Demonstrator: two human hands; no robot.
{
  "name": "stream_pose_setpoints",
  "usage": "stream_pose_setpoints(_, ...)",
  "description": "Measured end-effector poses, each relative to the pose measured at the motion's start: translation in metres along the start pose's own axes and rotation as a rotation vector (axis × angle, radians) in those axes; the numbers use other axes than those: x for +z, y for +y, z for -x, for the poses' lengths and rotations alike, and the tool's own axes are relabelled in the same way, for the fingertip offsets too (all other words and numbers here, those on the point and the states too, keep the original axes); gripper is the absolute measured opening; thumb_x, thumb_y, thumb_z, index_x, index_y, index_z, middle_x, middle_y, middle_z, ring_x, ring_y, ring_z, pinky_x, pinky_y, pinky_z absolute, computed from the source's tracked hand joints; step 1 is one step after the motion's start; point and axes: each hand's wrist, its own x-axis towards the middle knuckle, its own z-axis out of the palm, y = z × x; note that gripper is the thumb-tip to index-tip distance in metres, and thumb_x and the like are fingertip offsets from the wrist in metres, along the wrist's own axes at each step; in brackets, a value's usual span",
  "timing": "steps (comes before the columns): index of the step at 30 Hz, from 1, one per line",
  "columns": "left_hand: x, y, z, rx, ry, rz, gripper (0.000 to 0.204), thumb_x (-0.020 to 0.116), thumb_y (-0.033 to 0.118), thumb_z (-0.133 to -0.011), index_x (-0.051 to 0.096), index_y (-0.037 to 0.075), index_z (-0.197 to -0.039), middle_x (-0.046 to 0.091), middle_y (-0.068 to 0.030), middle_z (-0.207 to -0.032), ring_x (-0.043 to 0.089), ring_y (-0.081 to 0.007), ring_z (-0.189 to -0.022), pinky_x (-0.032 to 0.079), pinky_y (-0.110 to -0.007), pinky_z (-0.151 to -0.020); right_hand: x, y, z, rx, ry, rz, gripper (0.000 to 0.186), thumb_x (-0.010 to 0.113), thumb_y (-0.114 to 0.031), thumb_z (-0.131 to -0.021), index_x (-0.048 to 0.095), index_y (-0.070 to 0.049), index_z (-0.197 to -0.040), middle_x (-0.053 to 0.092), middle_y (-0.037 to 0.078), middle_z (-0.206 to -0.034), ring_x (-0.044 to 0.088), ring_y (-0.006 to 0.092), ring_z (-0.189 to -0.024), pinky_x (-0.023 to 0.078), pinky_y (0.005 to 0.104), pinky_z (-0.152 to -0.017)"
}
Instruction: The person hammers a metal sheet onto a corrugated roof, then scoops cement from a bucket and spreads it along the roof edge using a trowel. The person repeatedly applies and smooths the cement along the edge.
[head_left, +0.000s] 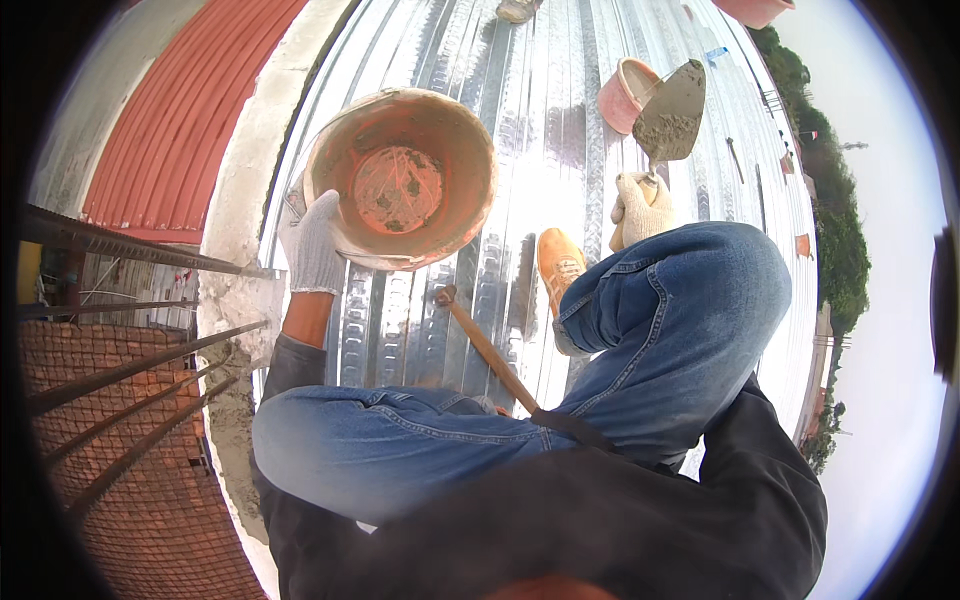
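Note:
My left hand (318, 248), in a pale grey knit glove, grips the left rim of a large orange bucket (468, 180). The bucket is tipped so its mouth faces me; dried grey mortar coats its walls, and the orange bottom shows through a thin layer. Beyond my raised right knee, my right hand (643, 208), in a cream glove, is closed around the handle of a trowel (684, 100). Wet grey mortar (668, 133) clings to the lower part of the trowel's blade, which points away from me. Most of the handle is hidden by the fingers.
Ribbed metal sheeting (560, 120) lies under me. A wooden-handled tool (487, 350) slants near my legs. Farther off stands a small pink bucket (618, 98). At left runs a concrete ledge (238, 160), with steel bars (150, 360) sticking out over a drop to tiled roofing (120, 450).

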Motion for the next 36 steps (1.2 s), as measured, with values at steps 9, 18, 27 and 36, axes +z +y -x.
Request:
stream_pose_setpoints(9,0.019,-0.031,-0.059,-0.286,-0.140,-0.170,0.044,0.069,-0.004,-0.105,0.067,0.001,-0.148,0.075,-0.0120,-0.140,0.076,-0.0237,-0.120,0.066,-0.039,-0.104,-0.069,0.141,-0.035,0.393,0.506,-0.108,0.027,0.076,-0.027,-0.108,0.068,-0.003,-0.117,0.070,0.006,-0.081,0.067,0.0175,-0.067,0.056,0.0369,-0.062)
stream_pose_setpoints(18,0.152,-0.061,-0.076,-0.316,-0.225,-0.328,0.043,0.072,0.007,-0.108,0.066,0.002,-0.151,0.077,-0.0099,-0.136,0.076,-0.0222,-0.118,0.063,-0.038,-0.104,-0.105,0.121,-0.260,0.121,0.243,-0.867,0.052,0.067,-0.021,-0.106,0.055,0.004,-0.150,0.068,0.020,-0.146,0.073,0.0366,-0.130,0.063,0.0454,-0.106)
stream_pose_setpoints(27,0.246,-0.134,-0.100,-0.185,-0.318,-0.598,0.044,0.077,0.026,-0.111,0.071,-0.002,-0.145,0.078,-0.0087,-0.127,0.075,-0.0153,-0.110,0.061,-0.034,-0.099,-0.043,0.030,-0.445,0.191,0.107,-1.057,0.026,0.070,-0.027,-0.099,0.068,-0.004,-0.113,0.069,0.010,-0.101,0.067,0.0271,-0.092,0.058,0.0456,-0.086)
stream_pose_setpoints(36,0.148,0.017,0.000,0.003,-0.344,-1.549,0.078,0.068,0.054,-0.104,0.062,-0.001,-0.159,0.068,-0.0300,-0.155,0.066,-0.0448,-0.143,0.051,-0.047,-0.122,-0.202,0.065,-0.493,0.249,-0.022,-0.682,0.019,0.050,-0.025,-0.106,0.051,-0.008,-0.097,0.057,0.008,-0.103,0.067,0.0268,-0.101,0.060,0.0485,-0.099)
